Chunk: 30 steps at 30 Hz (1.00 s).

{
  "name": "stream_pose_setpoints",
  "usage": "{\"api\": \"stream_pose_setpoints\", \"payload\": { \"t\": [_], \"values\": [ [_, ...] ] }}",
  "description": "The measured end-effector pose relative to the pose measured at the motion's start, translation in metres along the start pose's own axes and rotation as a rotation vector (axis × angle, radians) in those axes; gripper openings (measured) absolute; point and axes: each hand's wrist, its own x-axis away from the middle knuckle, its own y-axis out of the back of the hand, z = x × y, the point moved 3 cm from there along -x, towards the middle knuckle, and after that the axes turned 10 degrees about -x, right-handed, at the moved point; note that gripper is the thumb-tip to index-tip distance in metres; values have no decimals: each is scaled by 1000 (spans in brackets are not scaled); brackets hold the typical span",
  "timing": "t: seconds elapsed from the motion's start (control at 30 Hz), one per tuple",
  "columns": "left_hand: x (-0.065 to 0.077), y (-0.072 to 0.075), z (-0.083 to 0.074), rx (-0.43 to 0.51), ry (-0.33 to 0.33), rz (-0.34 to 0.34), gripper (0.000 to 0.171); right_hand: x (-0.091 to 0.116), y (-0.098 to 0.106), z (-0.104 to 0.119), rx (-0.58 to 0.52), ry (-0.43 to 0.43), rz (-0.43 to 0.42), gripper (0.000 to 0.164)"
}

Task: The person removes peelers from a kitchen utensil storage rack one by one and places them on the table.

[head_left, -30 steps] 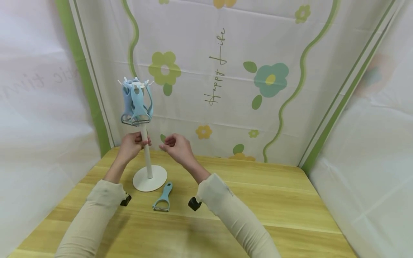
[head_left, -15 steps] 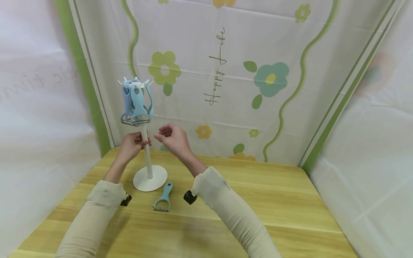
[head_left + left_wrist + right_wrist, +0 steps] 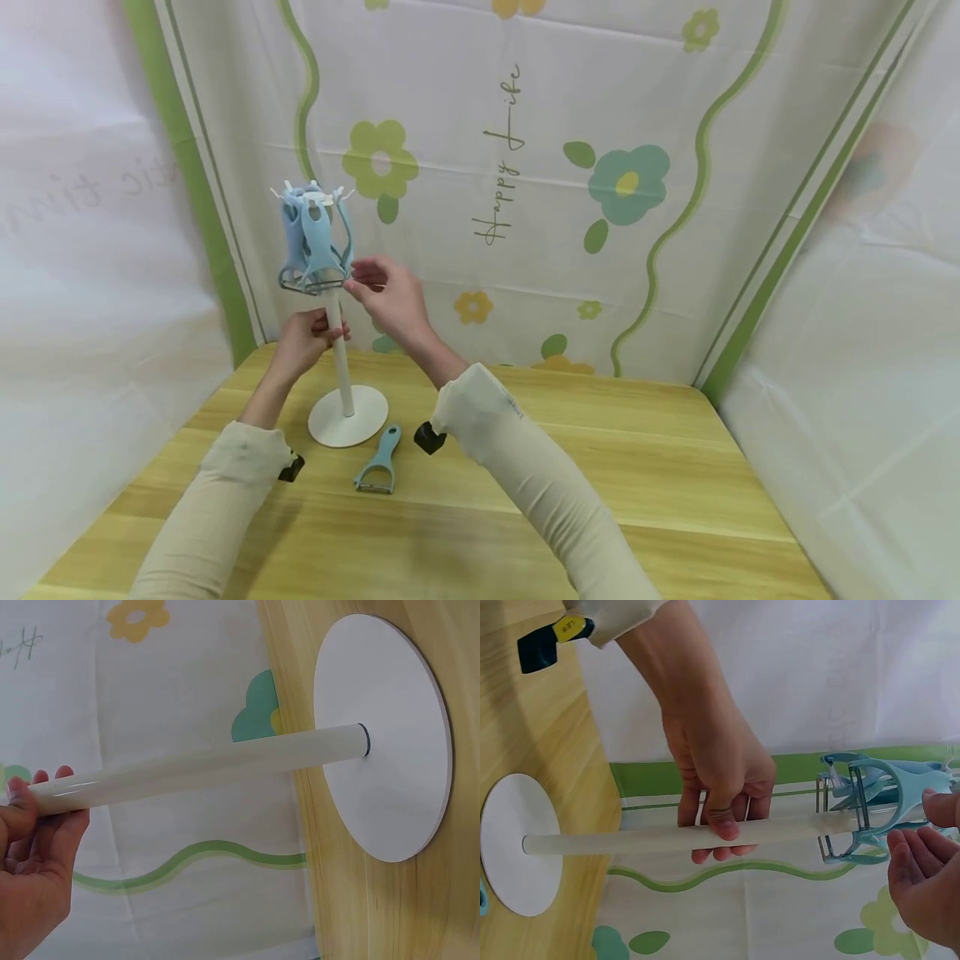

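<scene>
A white stand with a round base stands upright on the table. Several light blue Y-shaped peelers hang from the hooks at its top, blades downward. My left hand grips the pole below them, thumb in front and fingers round behind, as the right wrist view also shows. My right hand is beside the lower right of the hanging peelers, thumb and fingers apart; whether it touches one is unclear. Another blue peeler lies on the table before the base.
The wooden table extends to the right of the stand. Behind it hangs a white curtain printed with flowers, and further white cloth closes off both sides.
My right hand has moved up and to the left, from beside the pole to the hanging peelers. My left hand stays on the pole, and the peeler on the table has not moved.
</scene>
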Motion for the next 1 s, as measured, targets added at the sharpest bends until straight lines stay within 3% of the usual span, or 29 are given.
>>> {"api": "stream_pose_setpoints", "payload": {
  "t": [0.43, 0.6, 0.7, 0.8, 1.0],
  "values": [
    [-1, 0, 4, 13, -26, -20, 23, -25, -16, 14, 4, 3, -1, 34],
    [4, 4, -12, -3, -19, -4, 22, -33, -21, 15, -30, -19, -19, 33],
    [1, 4, -8, -21, -17, -8, 20, -37, -24, 16, -66, -58, -35, 33],
    [-4, 0, 6, -33, -21, -17, 18, -39, -25, 18, -89, -100, -48, 31],
    [-3, 0, 7, -50, -23, -24, 17, -42, -26, 22, -74, -117, -35, 23]
  ]
}}
